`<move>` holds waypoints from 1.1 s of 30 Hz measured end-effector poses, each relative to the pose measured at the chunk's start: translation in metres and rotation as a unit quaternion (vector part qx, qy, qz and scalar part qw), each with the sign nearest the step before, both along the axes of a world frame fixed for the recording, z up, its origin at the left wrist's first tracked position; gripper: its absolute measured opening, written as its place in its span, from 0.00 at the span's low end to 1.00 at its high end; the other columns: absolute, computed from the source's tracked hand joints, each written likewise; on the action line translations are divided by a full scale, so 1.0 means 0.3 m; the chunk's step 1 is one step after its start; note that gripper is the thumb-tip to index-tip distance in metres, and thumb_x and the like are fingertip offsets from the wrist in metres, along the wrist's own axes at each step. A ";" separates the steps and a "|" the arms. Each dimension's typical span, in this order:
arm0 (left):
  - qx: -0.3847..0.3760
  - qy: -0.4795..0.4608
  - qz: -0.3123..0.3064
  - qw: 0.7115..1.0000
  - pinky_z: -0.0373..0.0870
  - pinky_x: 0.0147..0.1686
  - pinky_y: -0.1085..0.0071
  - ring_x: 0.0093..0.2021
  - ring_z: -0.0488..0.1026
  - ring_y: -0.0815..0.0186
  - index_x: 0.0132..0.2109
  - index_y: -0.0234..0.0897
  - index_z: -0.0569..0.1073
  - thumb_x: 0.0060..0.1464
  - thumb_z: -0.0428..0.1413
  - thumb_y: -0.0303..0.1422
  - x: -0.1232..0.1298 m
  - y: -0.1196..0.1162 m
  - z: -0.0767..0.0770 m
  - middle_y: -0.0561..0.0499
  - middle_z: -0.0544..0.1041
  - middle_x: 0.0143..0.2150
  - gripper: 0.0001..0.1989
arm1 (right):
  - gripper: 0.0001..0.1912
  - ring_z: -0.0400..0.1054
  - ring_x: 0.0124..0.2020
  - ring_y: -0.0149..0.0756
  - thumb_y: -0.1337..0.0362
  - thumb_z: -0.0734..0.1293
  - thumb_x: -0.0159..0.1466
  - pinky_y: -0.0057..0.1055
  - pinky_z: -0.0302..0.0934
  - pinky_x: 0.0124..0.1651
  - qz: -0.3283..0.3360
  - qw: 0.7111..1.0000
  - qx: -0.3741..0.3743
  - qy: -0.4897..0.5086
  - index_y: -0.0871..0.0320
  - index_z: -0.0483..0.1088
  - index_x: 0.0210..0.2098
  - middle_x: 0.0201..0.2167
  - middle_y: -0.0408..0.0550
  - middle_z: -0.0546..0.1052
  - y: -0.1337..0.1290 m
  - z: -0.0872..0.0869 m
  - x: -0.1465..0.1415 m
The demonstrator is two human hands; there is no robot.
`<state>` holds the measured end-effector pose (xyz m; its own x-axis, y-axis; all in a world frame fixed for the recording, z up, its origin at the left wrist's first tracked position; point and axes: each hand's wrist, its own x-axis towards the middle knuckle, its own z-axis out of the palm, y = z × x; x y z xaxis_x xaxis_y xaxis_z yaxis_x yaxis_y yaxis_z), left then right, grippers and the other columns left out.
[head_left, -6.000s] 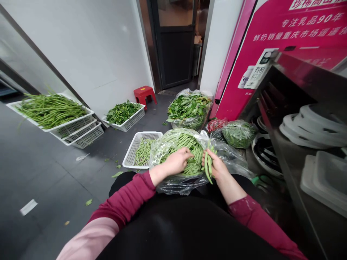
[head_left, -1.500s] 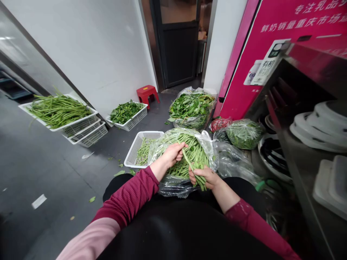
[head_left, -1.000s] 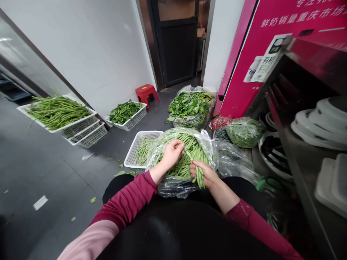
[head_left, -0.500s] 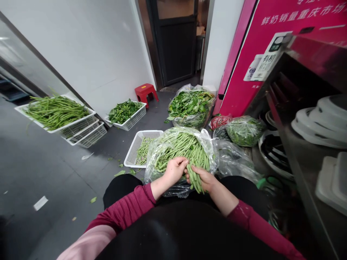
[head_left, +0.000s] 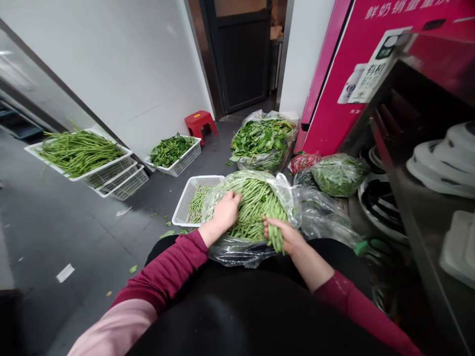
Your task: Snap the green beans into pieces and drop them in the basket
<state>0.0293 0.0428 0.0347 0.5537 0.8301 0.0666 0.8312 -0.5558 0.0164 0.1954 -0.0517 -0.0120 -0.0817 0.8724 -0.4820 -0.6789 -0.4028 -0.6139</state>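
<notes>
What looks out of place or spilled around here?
Loose green leaves and a white scrap lie on the floor, left of the white basket: stray litter, outside any container.

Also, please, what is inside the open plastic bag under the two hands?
Many green beans lie in the open plastic bag. The left hand and right hand hide some from view. What is below the top layer cannot be seen; the beans cover it.

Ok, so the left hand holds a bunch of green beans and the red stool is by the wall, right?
No: the head view shows the right hand holding the bunch, not the left hand. The red stool is by the wall.
</notes>
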 end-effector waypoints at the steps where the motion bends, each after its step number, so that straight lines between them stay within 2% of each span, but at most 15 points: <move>1: -0.014 0.005 0.016 1.000 0.64 0.32 0.71 0.38 0.68 0.63 0.43 0.36 0.69 0.53 0.42 0.27 -0.005 0.007 0.004 0.43 0.68 0.41 0.14 | 0.05 0.67 0.19 0.28 0.70 0.65 0.51 0.25 0.65 0.24 -0.022 1.000 -0.005 0.011 0.61 0.70 0.30 0.21 0.44 0.73 0.013 -0.001 0.018; 4: -0.102 0.049 0.031 0.993 0.65 0.35 0.67 0.37 0.70 0.60 0.37 0.32 0.71 0.52 0.44 0.28 0.001 0.007 -0.006 0.41 0.70 0.38 0.12 | 0.03 0.69 0.21 0.29 0.71 0.65 0.52 0.27 0.67 0.27 -0.060 0.998 -0.018 0.025 0.61 0.69 0.28 0.22 0.44 0.74 0.039 -0.007 0.046; 9: -0.161 0.047 0.091 0.982 0.65 0.37 0.60 0.39 0.71 0.53 0.45 0.27 0.67 0.50 0.48 0.31 0.037 -0.016 -0.054 0.34 0.71 0.39 0.16 | 0.02 0.68 0.19 0.30 0.71 0.67 0.50 0.27 0.66 0.24 -0.062 0.997 -0.041 0.015 0.62 0.69 0.26 0.20 0.44 0.74 0.034 -0.015 0.027; 11: -0.180 0.042 0.106 0.977 0.66 0.36 0.61 0.37 0.72 0.54 0.43 0.27 0.68 0.49 0.49 0.32 0.035 -0.021 -0.065 0.35 0.73 0.35 0.15 | 0.03 0.68 0.19 0.30 0.70 0.67 0.50 0.27 0.66 0.23 -0.063 0.997 -0.036 0.013 0.61 0.69 0.26 0.20 0.44 0.74 0.029 -0.018 0.023; 15: -0.215 0.013 0.119 0.969 0.66 0.32 0.69 0.31 0.72 0.61 0.35 0.31 0.71 0.45 0.52 0.34 0.002 -0.013 -0.073 0.41 0.74 0.30 0.11 | 0.02 0.68 0.18 0.30 0.70 0.67 0.50 0.27 0.66 0.23 -0.063 0.997 -0.031 0.000 0.61 0.68 0.25 0.17 0.44 0.73 0.027 -0.023 0.028; 17: -0.231 -0.015 0.119 0.965 0.64 0.29 0.73 0.28 0.71 0.65 0.30 0.32 0.72 0.43 0.53 0.33 -0.015 0.000 -0.071 0.45 0.74 0.27 0.08 | 0.02 0.68 0.18 0.31 0.70 0.67 0.50 0.27 0.66 0.23 -0.059 0.998 -0.031 -0.007 0.62 0.68 0.24 0.17 0.45 0.73 0.027 -0.025 0.028; 20: -0.231 -0.066 0.120 0.963 0.62 0.27 0.76 0.26 0.69 0.70 0.30 0.33 0.72 0.45 0.50 0.30 -0.030 0.014 -0.055 0.49 0.74 0.26 0.07 | 0.01 0.68 0.17 0.31 0.71 0.67 0.50 0.26 0.66 0.22 -0.056 0.998 -0.039 -0.008 0.62 0.69 0.23 0.17 0.45 0.73 0.026 -0.030 0.023; 24: -0.184 -0.111 0.133 0.968 0.62 0.29 0.75 0.27 0.68 0.69 0.30 0.34 0.71 0.48 0.49 0.33 -0.024 -0.031 -0.008 0.49 0.74 0.28 0.09 | 0.02 0.68 0.18 0.32 0.71 0.68 0.50 0.27 0.66 0.23 -0.068 0.997 -0.043 0.002 0.61 0.69 0.22 0.17 0.45 0.73 0.035 -0.046 0.005; 27: -0.146 -0.095 0.095 0.980 0.62 0.32 0.73 0.30 0.69 0.67 0.31 0.36 0.70 0.50 0.48 0.36 0.005 -0.114 0.024 0.49 0.74 0.29 0.10 | 0.04 0.68 0.18 0.32 0.68 0.69 0.50 0.27 0.66 0.23 -0.057 0.998 -0.037 0.018 0.62 0.69 0.22 0.16 0.45 0.73 0.050 -0.056 -0.019; 30: -0.130 -0.063 0.007 0.990 0.62 0.34 0.72 0.32 0.69 0.65 0.32 0.36 0.69 0.51 0.48 0.36 0.041 -0.192 0.037 0.47 0.73 0.31 0.09 | 0.06 0.69 0.19 0.32 0.66 0.69 0.50 0.29 0.66 0.25 -0.066 0.997 -0.008 0.041 0.61 0.69 0.24 0.17 0.44 0.73 0.065 -0.055 -0.038; 33: -0.105 -0.062 -0.079 0.989 0.62 0.35 0.71 0.34 0.68 0.64 0.32 0.35 0.69 0.52 0.47 0.35 0.062 -0.232 0.033 0.46 0.72 0.31 0.09 | 0.07 0.70 0.21 0.35 0.66 0.70 0.48 0.31 0.66 0.26 -0.066 0.997 -0.004 0.044 0.61 0.69 0.27 0.18 0.45 0.74 0.071 -0.047 -0.045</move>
